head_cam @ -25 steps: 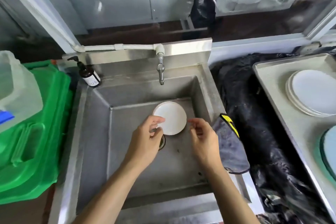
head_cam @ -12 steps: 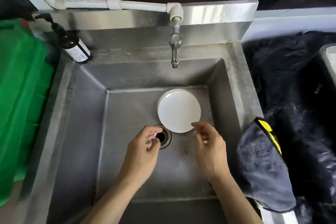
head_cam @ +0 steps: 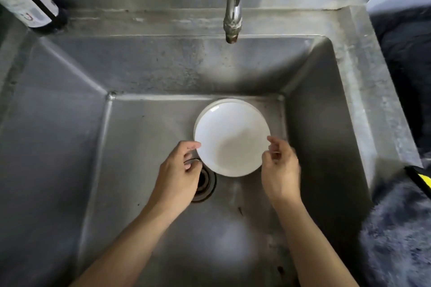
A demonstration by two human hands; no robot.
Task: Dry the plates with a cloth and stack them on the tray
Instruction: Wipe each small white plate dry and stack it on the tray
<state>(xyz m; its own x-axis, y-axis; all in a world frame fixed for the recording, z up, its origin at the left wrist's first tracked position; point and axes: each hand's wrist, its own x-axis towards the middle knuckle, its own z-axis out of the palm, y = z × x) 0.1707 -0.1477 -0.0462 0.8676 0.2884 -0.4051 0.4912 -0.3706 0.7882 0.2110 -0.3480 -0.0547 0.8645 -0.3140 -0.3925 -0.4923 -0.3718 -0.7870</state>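
Since half a second ago the camera is dropping in much closer over the grey stainless steel sink (head_cam: 338, 105), and both hands are moving up from the drain to the rim of the round white plate (head_cam: 231, 137). That plate is sitting on the sink floor toward 12 o'clock, on top of what looks like at least one more plate, only a sliver of rim is peeking out behind it.

Left hand (head_cam: 178, 175) is coming in at the plate's 8 o'clock edge, fingers curled, thumb tip just touching or nearly touching the rim. Right hand (head_cam: 279, 170) is doing the same at 4 o'clock. Neither is really gripping yet as far as I can tell, right one is a bit blurry. Plate is lying between them, both about equally near, so I'm guessing a two-handed lift is next.

Round metal drain (head_cam: 206, 182) is half hidden under the left hand. Fluffy dark grey cloth with a yellow tag (head_cam: 396, 228) is cut off at 4 o'clock. Tray isn't showing at all.
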